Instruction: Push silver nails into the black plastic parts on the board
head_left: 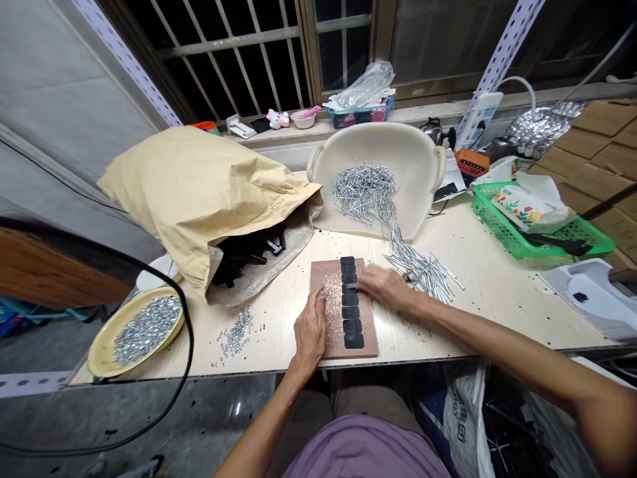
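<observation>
My L hand (311,328) holds the grainy wood board (332,279) at 9 o'clock; R hand (382,285) blurred by blk rounded pads (351,311), can't tell grip; slim metal nails (425,273), 2 o'clock.

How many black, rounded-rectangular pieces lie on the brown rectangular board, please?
8 black pieces, one column down the right half of the board; right hand may hide more.

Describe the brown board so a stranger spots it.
On the pale tabletop, come toward the viewer from the large white basin. The left hand holds the edge of a brown board. Its single column of black, rounded pads sets it apart from the loose metal pins nearby.
</observation>
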Demonstrator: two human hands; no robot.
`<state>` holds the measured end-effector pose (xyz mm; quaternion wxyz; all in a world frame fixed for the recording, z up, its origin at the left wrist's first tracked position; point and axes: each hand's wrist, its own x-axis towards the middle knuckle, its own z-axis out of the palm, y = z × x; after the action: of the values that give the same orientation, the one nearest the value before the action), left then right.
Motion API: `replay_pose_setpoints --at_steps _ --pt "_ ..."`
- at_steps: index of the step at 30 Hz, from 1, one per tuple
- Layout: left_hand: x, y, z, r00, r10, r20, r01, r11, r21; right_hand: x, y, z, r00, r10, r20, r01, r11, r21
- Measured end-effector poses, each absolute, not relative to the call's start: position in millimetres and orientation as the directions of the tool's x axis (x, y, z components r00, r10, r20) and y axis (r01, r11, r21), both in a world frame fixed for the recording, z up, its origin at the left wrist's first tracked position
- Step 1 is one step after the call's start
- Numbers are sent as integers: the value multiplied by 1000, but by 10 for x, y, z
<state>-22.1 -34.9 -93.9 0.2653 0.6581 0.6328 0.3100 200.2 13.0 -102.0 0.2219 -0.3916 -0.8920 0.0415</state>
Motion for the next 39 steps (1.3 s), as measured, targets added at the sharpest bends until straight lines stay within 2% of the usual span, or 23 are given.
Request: replay_pose_setpoints --at_steps 2,5,7,11,15,17,21,25,26,31,39 --pt "-222 -347 -934 -4 998 67 660 -47 749 1980 173 -1032 -524 765 374 723 632 -280" --pt "-221 -344 -931 -10 998 65 644 -44 764 1921 39 -1107 -729 601 328 538 799 -267" --pt "-220 -345 -932 -9 997 72 640 -49 767 1915 5 -1128 -790 534 300 469 842 -265" --pt "-223 -351 -940 -12 996 84 648 -56 760 2029 411 -1022 -619 727 297 657 686 -312" --pt "-225 -350 -941 -21 997 76 653 -44 756 2077 635 -951 -549 774 315 717 630 -298" --pt "-222 -346 -938 -25 997 73 654 -39 755 2030 461 -990 -595 737 320 673 675 -304" --pt "-216 -342 -936 -19 997 80 653 -48 756 1944 118 -1066 -782 555 284 487 828 -278" --pt "-219 -355 -939 -23 996 83 664 -47 747 1975 248 -1009 -554 758 345 692 649 -315" --pt "-220 -359 -939 -27 996 84 663 -45 747 1980 277 -995 -526 775 352 717 626 -306" --pt "-223 -364 -940 -41 996 82 668 -34 744 1892 85 -1024 -788 527 318 512 848 -135" --pt "-203 -376 -930 -46 994 97 710 -36 703 1847 100 -1050 -744 547 383 552 827 -108"
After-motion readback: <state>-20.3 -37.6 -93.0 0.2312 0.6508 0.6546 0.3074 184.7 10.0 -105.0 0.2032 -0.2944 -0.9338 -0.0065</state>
